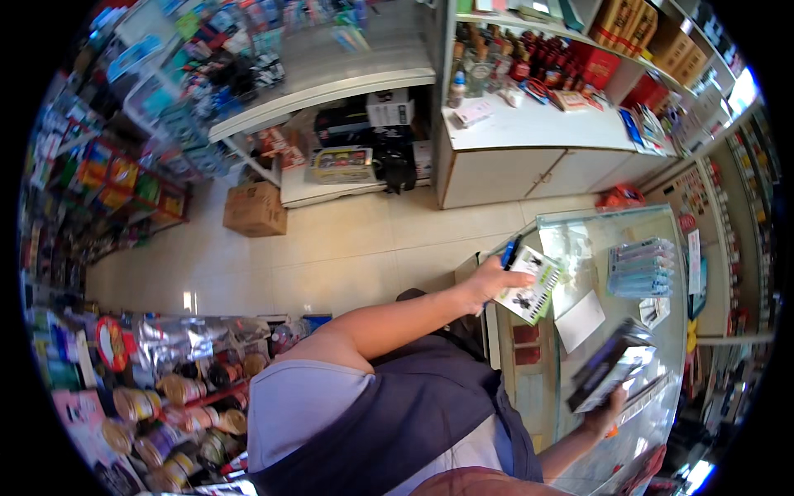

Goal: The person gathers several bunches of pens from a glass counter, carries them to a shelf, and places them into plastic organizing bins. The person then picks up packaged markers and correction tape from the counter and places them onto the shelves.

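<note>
My left hand (490,282) grips small white-and-green spiral notebooks or cards (527,285) with black pictures, along with blue and black pens (511,251). It is by the near edge of a glass counter (645,366). Lower right, my right hand (605,412) holds a dark, glossy box or package (611,366), blurred, above the glass. Between the hands a blank white paper (580,320) lies on the counter. Clear packs of pens (642,268) lie farther along it. A long striped strip, perhaps a ruler (645,397), shows beside my right hand.
Beyond the floor aisle stand a white cabinet (508,177) with bottles and boxes, and a shelf (322,93) with stationery. A cardboard box (255,209) sits on the floor. Jars (183,387) crowd the lower left. More shelves (713,273) line the right side.
</note>
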